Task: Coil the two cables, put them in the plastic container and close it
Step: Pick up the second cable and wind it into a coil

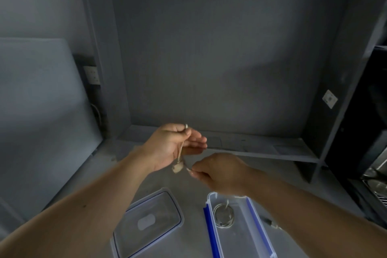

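My left hand [171,146] is raised over the grey counter, thumb and forefinger pinching one end of a thin white cable [180,153] that hangs down across the palm to a small white plug. My right hand [217,172] pinches the same cable just right of that plug. Below, the clear plastic container [247,243] with blue clips stands open, with a coiled white cable [223,216] lying in its far end. Its clear lid [146,222] lies flat to the left of it.
A grey counter [194,199] sits in an alcove with a grey back wall and a low shelf [261,148] behind my hands. A dark appliance [368,153] stands at the right. A small dark connector [270,221] lies right of the container. A wall socket [92,74] is at the left.
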